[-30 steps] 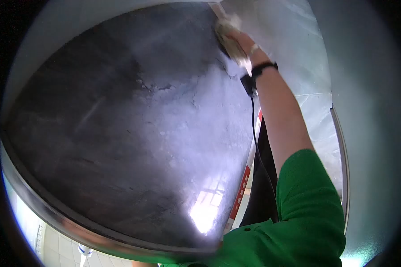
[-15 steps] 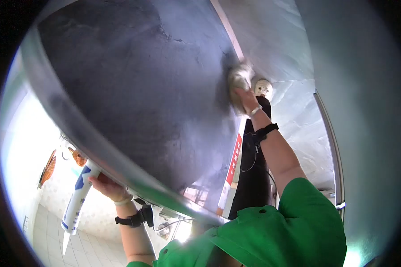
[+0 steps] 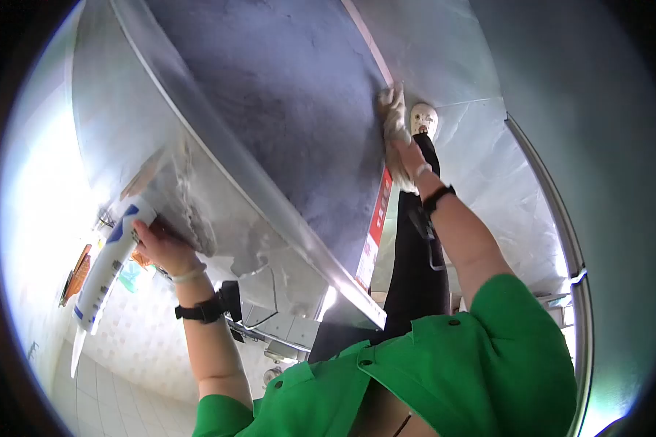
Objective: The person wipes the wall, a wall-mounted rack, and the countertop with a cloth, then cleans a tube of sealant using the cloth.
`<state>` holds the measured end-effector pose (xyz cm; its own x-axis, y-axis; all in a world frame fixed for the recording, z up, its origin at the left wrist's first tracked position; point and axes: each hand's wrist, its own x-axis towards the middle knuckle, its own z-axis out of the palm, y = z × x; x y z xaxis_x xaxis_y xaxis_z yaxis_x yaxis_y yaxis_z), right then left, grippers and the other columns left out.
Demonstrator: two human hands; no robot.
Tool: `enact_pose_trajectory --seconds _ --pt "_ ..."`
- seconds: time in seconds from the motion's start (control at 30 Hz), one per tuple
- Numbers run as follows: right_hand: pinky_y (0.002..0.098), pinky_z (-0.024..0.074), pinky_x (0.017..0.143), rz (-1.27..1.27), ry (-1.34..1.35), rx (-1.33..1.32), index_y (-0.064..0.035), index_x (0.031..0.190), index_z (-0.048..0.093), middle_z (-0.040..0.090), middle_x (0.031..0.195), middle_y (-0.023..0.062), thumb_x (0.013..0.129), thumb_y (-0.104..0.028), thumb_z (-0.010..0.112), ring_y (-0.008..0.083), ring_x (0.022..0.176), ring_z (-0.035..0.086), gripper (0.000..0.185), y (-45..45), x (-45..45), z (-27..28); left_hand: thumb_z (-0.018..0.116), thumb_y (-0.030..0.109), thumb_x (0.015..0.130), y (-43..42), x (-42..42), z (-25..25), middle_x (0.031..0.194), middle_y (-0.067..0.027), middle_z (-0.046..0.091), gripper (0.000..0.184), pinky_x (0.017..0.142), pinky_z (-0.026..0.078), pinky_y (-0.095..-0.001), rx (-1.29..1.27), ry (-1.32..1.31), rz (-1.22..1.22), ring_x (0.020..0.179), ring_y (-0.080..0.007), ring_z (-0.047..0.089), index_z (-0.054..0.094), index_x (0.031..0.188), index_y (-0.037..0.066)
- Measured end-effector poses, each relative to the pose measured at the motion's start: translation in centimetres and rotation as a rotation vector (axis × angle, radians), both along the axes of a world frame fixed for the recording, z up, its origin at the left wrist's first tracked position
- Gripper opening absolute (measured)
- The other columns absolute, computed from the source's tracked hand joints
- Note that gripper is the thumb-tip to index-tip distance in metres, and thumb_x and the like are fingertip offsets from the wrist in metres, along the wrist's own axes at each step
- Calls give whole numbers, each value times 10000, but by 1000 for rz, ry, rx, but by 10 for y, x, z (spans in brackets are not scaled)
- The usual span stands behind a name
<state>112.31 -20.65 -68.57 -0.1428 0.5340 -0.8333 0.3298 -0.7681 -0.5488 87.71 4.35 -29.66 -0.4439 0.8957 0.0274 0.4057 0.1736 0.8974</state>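
My left hand (image 3: 169,249) is closed round the rear end of a white and blue sealant tube (image 3: 103,273), its pale nozzle pointing downward at lower left. That hand is close beside the shiny metal side (image 3: 237,218) of a large panel. In my right hand (image 3: 413,156) is a bunched, dirty whitish cloth (image 3: 395,124), pressed at the right edge of the dark, smudged panel surface (image 3: 291,95). A red label strip with white characters (image 3: 379,211) runs along that edge, just below the cloth.
A white shoe (image 3: 423,119) and a dark trouser leg (image 3: 419,269) show beyond my right arm. To the right stands a grey-green surface (image 3: 583,146) with a metal edge strip (image 3: 543,182). Pale wall tiles and an orange-brown item (image 3: 75,277) are at lower left.
The panel has tilted or shifted in view, so more of its metal side shows. My left hand and the tube are a little higher and further left; the cloth has moved slightly.
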Motion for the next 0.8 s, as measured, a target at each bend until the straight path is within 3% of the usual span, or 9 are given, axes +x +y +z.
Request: enact_pose_trajectory --seconds 0.03,0.07,0.17,0.27,0.3,0.43,0.57,0.7,0.8 --pt "399 475 797 -567 137 -216 -81 1233 510 602 1073 179 841 -334 563 325 949 611 469 4 -3 -2 550 282 918 1 -1 0 1180 -134 546 415 957 405 -377 10 7 -15 1078 -243 528 447 1227 25" --pt "403 474 801 -662 140 -132 -86 1231 513 588 1094 186 834 -316 583 341 959 603 464 12 -8 8 555 278 916 1 1 0 1177 -133 546 419 958 404 -375 19 13 -30 1076 -241 529 441 1234 30" --pt "410 454 842 -341 53 219 -96 1227 518 553 1166 175 783 -258 645 353 1011 569 490 11 -4 93 588 266 902 -1 3 1 1159 -117 543 428 947 410 -357 22 45 -31 1059 -221 524 431 1230 39" --pt "419 424 894 -551 232 664 -75 1263 474 531 1217 160 732 -215 680 347 1043 539 586 3 14 222 614 264 890 3 -4 -2 1134 -101 547 411 916 427 -336 49 94 -121 1026 -198 522 446 1192 39" --pt "418 410 915 -446 257 890 -55 1285 446 527 1223 165 733 -210 676 349 1051 529 618 5 26 251 617 257 889 3 -4 -5 1130 -101 549 409 913 428 -332 86 128 -141 1022 -194 524 447 1186 33" --pt "356 420 933 -971 665 601 -35 1290 438 544 1216 114 819 -161 612 228 1088 533 518 -56 -16 226 648 178 868 0 -8 -6 1107 -94 557 406 904 421 -303 144 149 -226 1006 -171 530 439 1165 -5" --pt "280 469 783 -1252 249 3 -4 1135 570 624 1006 74 857 -282 588 154 915 585 393 -48 -33 170 649 83 846 -18 -45 -7 1085 -87 562 397 886 417 -278 84 126 -397 987 -147 531 436 1168 -8" --pt "324 468 834 -1523 552 247 -45 1173 559 614 1053 71 861 -408 551 196 965 589 479 -70 -77 66 645 27 816 -99 -58 14 1081 -62 571 344 886 418 -272 21 194 -583 1000 -143 529 502 1129 33" --pt "358 463 873 -1755 720 228 -66 1205 533 605 1100 81 867 -434 541 230 1012 581 499 -70 -99 173 642 13 791 -181 -79 33 1062 -70 597 300 814 456 -277 61 435 -850 917 -149 566 564 1079 41"
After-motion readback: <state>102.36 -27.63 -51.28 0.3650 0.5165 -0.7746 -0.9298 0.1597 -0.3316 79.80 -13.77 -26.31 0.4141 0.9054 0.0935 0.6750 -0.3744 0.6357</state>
